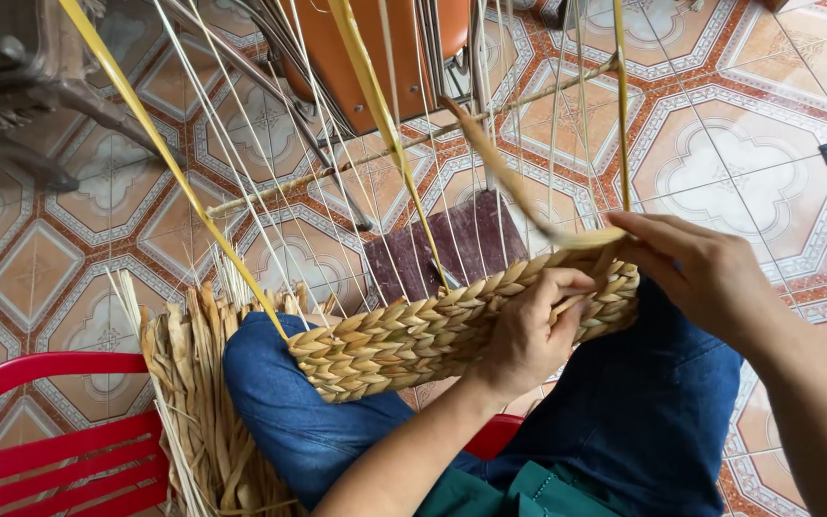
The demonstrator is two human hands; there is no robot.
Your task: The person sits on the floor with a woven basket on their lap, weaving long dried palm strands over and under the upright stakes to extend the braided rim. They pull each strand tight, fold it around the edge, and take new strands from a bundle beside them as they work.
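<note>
Head view. I saw the left hand (528,330) closed in a grip over the top edge of the braided straw band (433,330), fingers curled across its upper row. The right hand (701,273) pinched a flat straw strand (519,187) just beyond the band's right end, thumb and fingers closed on it. The band lay across both knees, directly beneath the two grips, and ran away to the left of the left grip. Thin upright strings (270,172) rose from the band above the grips, with yellow strips (165,153) among them. Left of the left grip, well apart, loose dried straw (203,402) rested by a red plastic chair (50,431). The patterned tile floor (748,124) lay beyond.
</note>
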